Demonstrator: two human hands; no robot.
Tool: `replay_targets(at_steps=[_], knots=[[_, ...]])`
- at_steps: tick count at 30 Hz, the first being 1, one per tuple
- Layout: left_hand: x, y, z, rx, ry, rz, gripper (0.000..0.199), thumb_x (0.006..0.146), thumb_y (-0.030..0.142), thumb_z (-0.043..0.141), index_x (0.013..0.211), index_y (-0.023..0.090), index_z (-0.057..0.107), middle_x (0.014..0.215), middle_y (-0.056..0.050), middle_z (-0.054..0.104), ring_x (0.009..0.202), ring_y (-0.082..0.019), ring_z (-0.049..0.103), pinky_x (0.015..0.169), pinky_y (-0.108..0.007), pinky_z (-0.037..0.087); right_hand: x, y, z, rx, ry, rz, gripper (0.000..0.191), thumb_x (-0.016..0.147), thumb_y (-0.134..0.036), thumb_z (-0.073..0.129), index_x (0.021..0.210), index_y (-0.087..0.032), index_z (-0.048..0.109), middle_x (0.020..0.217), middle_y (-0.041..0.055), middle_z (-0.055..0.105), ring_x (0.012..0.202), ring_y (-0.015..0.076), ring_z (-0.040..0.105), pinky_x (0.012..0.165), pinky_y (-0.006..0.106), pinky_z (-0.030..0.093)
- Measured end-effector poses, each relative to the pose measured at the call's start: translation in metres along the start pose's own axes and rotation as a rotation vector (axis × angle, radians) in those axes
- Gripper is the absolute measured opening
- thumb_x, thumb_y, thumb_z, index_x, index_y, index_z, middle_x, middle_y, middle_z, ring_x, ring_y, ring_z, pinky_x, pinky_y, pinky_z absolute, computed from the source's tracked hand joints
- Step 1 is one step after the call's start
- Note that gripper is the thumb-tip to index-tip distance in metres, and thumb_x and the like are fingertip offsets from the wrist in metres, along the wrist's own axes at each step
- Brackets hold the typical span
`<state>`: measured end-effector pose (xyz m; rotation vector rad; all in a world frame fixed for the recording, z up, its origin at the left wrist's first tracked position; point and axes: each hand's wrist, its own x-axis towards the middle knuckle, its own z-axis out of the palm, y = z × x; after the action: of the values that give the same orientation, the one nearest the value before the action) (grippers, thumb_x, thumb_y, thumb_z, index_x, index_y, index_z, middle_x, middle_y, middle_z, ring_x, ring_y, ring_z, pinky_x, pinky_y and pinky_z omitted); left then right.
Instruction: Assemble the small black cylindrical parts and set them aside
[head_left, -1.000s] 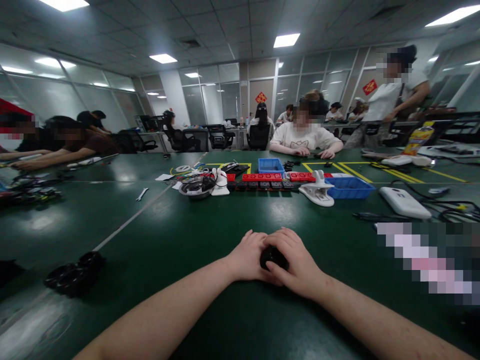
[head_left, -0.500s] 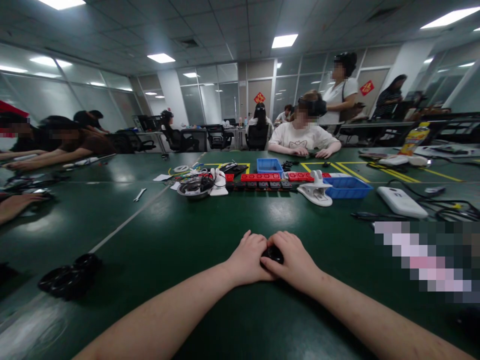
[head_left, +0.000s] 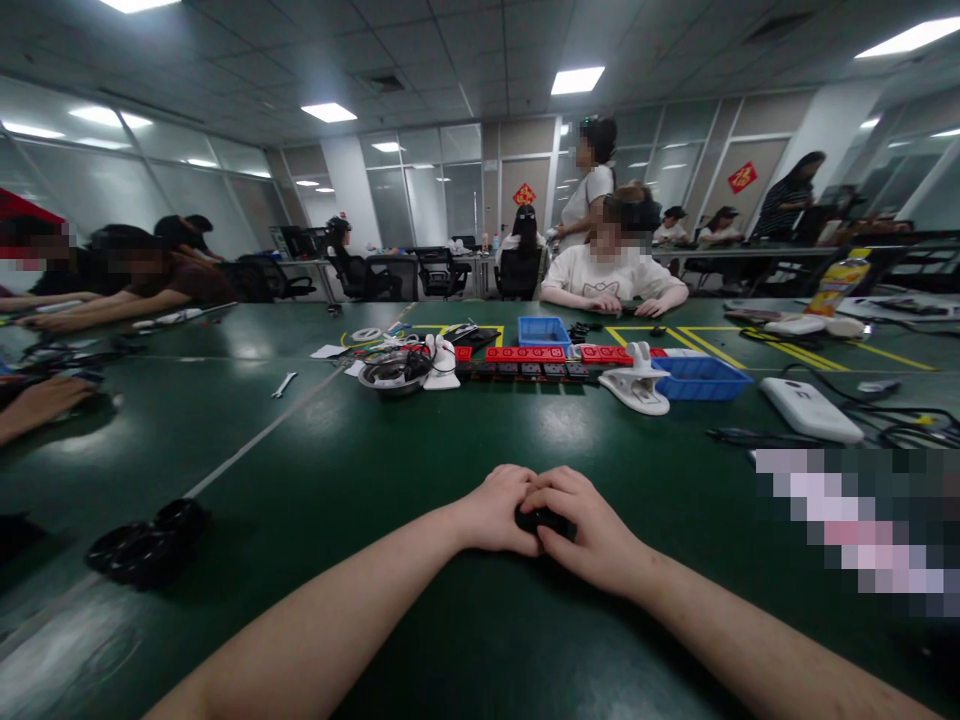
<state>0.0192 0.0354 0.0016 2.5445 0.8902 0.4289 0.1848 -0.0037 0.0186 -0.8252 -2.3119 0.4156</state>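
Observation:
Close together over the green table, both my hands are wrapped round a small, glossy black object (head_left: 546, 520). My left hand (head_left: 499, 508) grips its left side, with the fingers curled and the thumb towards me. From the right, my right hand (head_left: 589, 522) closes on it, its fingertips reaching over the top and touching my left hand. Most of the object is hidden by my fingers, so its exact kind does not show. Several similar black, ring-like pieces (head_left: 146, 545) lie in a cluster on the table to the left.
Beyond my hands is a row of red and black power strips (head_left: 525, 362) with white clamp stands (head_left: 637, 380). A metal bowl (head_left: 394, 375), blue bins (head_left: 701, 378), a wrench (head_left: 283, 385) and a white box (head_left: 810, 410) lie around. A seated person (head_left: 611, 270) works opposite.
My right hand's fingers have shifted over the black object, which is turned slightly between my hands. In the background, a standing person has moved left behind the seated one.

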Motion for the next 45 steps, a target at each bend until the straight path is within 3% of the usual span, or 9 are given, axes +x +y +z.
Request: replay_targets(at_steps=[4,10,13,18,24,28,33,42,45], knots=[[0.000,0.000,0.002,0.025,0.018,-0.005,0.045,0.054,0.028,0.072,0.094,0.019,0.055,0.097,-0.003,0.050,0.098,-0.024,0.046,0.091,-0.036,0.036,-0.001,-0.006,0.003,0.010,0.020,-0.103,0.023,0.065,-0.004,0.044,0.075,-0.020,0.057,0.081,0.0017,0.060,0.088,0.0184,0.052,0.090,0.041,0.034],[0.000,0.005,0.003,0.059,0.002,0.031,0.060,0.058,0.035,0.071,0.111,0.021,0.049,0.108,-0.005,0.050,0.104,-0.027,0.044,0.097,-0.043,0.028,-0.004,-0.005,0.000,-0.066,0.066,-0.120,0.029,0.070,-0.010,0.046,0.095,-0.022,0.054,0.095,0.0035,0.061,0.098,0.0204,0.050,0.099,0.045,0.025],[0.001,0.006,0.005,0.025,0.038,0.004,0.070,0.056,0.042,0.073,0.116,0.021,0.044,0.113,-0.006,0.049,0.106,-0.028,0.043,0.099,-0.046,0.023,-0.002,-0.001,0.001,-0.097,0.109,-0.072,0.024,0.073,-0.018,0.047,0.096,-0.020,0.052,0.097,0.0057,0.059,0.095,0.0211,0.051,0.096,0.046,0.028],[0.001,0.011,-0.001,-0.048,0.052,-0.036,0.073,0.051,0.044,0.076,0.112,0.021,0.044,0.108,-0.005,0.051,0.099,-0.026,0.047,0.093,-0.042,0.032,0.001,0.004,0.004,-0.140,0.171,0.064,0.023,0.077,-0.032,0.051,0.094,-0.018,0.050,0.091,0.0083,0.056,0.086,0.0226,0.051,0.083,0.043,0.038],[0.001,0.016,-0.002,-0.024,0.074,-0.103,0.065,0.046,0.050,0.078,0.094,0.019,0.048,0.093,-0.003,0.049,0.089,-0.024,0.048,0.083,-0.038,0.040,-0.001,0.007,0.007,-0.244,0.114,0.205,0.028,0.075,-0.045,0.054,0.081,-0.018,0.050,0.077,0.0041,0.053,0.072,0.0203,0.048,0.067,0.036,0.039],[0.001,0.011,0.006,0.063,0.108,-0.110,0.052,0.052,0.052,0.073,0.084,0.018,0.049,0.087,-0.003,0.049,0.085,-0.023,0.047,0.080,-0.037,0.040,0.001,0.005,0.006,-0.285,0.079,0.270,0.023,0.071,-0.037,0.061,0.077,-0.018,0.051,0.076,0.0034,0.053,0.074,0.0204,0.048,0.068,0.036,0.039],[0.001,0.008,0.006,0.060,0.126,-0.105,0.044,0.058,0.044,0.071,0.087,0.018,0.052,0.087,-0.003,0.051,0.085,-0.023,0.048,0.079,-0.035,0.041,0.004,0.004,0.005,-0.278,0.083,0.270,0.017,0.070,-0.032,0.063,0.078,-0.019,0.054,0.079,0.0036,0.054,0.077,0.0203,0.049,0.070,0.036,0.040],[0.002,0.000,0.000,-0.102,0.083,-0.061,0.042,0.055,0.024,0.073,0.094,0.020,0.059,0.102,-0.003,0.054,0.099,-0.024,0.047,0.092,-0.036,0.036,0.001,0.005,0.004,-0.099,0.100,0.082,0.024,0.070,-0.012,0.051,0.092,-0.020,0.056,0.089,0.0040,0.060,0.086,0.0202,0.050,0.081,0.039,0.038],[0.003,-0.002,0.000,-0.092,0.042,-0.053,0.034,0.056,0.022,0.073,0.087,0.021,0.061,0.104,-0.002,0.053,0.102,-0.024,0.046,0.093,-0.037,0.034,0.000,0.001,0.004,-0.032,0.079,0.015,0.026,0.064,-0.006,0.045,0.082,-0.021,0.057,0.086,0.0021,0.061,0.089,0.0205,0.050,0.083,0.039,0.037]])
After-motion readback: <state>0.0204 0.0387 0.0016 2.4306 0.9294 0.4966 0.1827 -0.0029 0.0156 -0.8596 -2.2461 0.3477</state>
